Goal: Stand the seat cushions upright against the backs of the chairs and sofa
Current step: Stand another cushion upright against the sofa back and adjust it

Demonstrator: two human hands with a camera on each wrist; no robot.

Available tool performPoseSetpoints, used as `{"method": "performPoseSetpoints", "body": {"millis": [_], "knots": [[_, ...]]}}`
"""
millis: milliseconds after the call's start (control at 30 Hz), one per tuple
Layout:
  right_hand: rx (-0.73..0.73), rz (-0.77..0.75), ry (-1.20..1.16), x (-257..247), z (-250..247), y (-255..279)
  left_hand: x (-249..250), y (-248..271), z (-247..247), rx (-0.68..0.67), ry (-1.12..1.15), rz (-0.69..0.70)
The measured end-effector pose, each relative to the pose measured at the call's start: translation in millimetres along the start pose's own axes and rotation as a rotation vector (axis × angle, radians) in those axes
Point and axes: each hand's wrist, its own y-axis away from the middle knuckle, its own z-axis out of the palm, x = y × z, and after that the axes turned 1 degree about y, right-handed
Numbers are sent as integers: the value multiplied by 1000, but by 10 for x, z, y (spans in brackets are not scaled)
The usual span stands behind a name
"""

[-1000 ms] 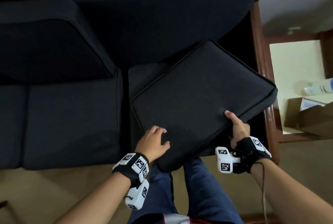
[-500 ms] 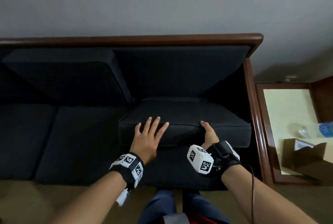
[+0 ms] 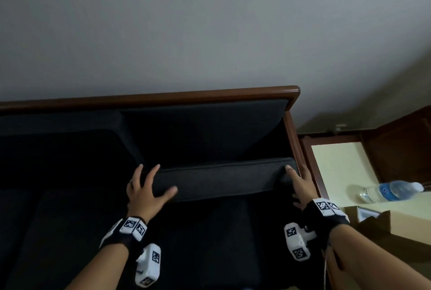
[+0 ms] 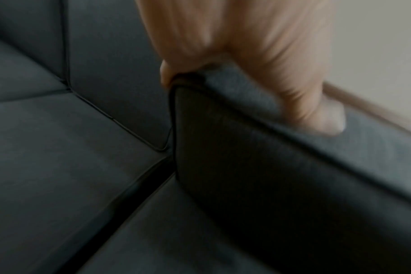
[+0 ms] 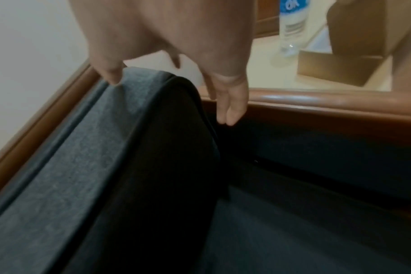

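A dark grey seat cushion (image 3: pixel 221 180) stands on edge at the right end of the sofa, close in front of the sofa back (image 3: pixel 198 131). My left hand (image 3: pixel 144 189) grips its upper left corner, fingers curled over the far side and thumb on the top band. In the left wrist view that hand (image 4: pixel 246 55) wraps the cushion's (image 4: pixel 270 185) corner. My right hand (image 3: pixel 300 182) straddles the upper right corner. In the right wrist view its thumb (image 5: pixel 113 77) presses the cushion's (image 5: pixel 82 166) top band, and straight fingers (image 5: pixel 230 115) reach down beside its end.
Another dark cushion (image 3: pixel 58 150) leans against the sofa back to the left. A wooden rail (image 3: pixel 163 97) tops the sofa, and a wooden arm (image 5: pixel 317 103) runs beside my right hand. On the side table (image 3: pixel 338 166) stand a water bottle (image 3: pixel 391 190) and a cardboard box (image 3: pixel 373 222).
The cushion went from tilted in front of me, to flat on the seat, to standing on edge near the sofa back. Both hands shifted to its top corners.
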Motion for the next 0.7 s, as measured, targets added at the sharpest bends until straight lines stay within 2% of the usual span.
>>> {"method": "performPoseSetpoints", "body": {"millis": [67,133,200,267,367,433,567,700], "knots": [[-31,-76,21,-275,39,215,33,-154,-49,72,236,-133],[-39,-53,-6,-353,63,198,16,-253,-74,107,415,-264],[-49,23,-44,-428,63,230,-39,-304,-93,115,557,-427],[-121,161,-99,-410,46,162,-124,-334,-85,55,698,-615],[-151,325,-163,-307,65,-57,-374,-440,-20,-58,879,-810],[-146,333,-187,-274,105,-125,-390,-428,14,-137,974,-824],[11,243,-235,-385,118,-132,-283,-504,-18,-106,1019,-735],[159,161,-323,-442,143,-238,-153,-634,-82,-53,1048,-710]]}}
